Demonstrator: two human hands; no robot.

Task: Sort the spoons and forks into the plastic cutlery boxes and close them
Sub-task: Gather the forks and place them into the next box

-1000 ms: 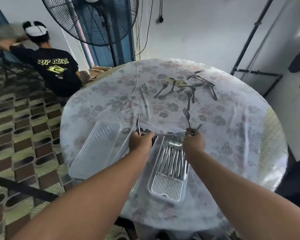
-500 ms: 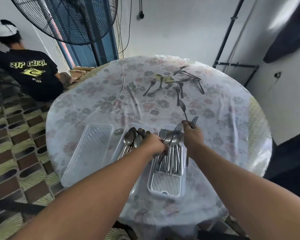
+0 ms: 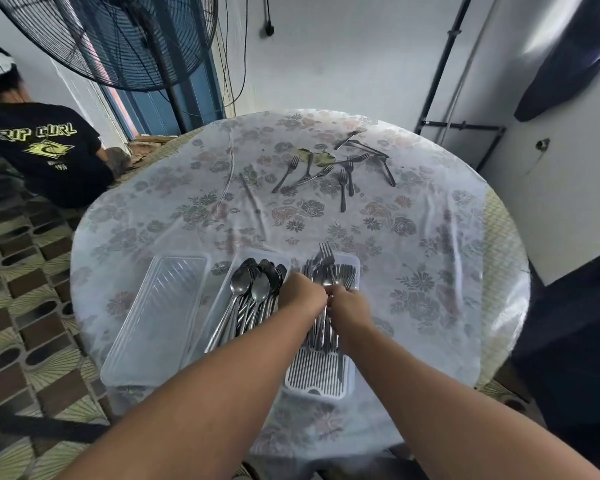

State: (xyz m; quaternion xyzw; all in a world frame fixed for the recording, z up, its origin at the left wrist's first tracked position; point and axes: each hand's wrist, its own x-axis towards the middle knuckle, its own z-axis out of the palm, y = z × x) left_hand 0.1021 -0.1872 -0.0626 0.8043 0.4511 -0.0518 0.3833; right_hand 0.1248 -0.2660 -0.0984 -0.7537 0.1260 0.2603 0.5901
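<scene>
Two clear plastic cutlery boxes sit side by side at the near edge of the round table. The left box holds a pile of spoons. The right box, with a white slatted insert, holds forks. My left hand and my right hand meet over the fork box, both curled round fork handles; one fork sticks up past the box's far rim. Several loose forks lie scattered at the far side of the table.
A clear lid lies to the left of the boxes. The table wears a floral cloth. A person in a black shirt sits at far left, a large fan stands behind, and a dark pipe rack is at back right.
Both hands have drawn back from the far rim of the fork box to its middle, bringing forks down into it. My left hand moved right, away from the spoon box.
</scene>
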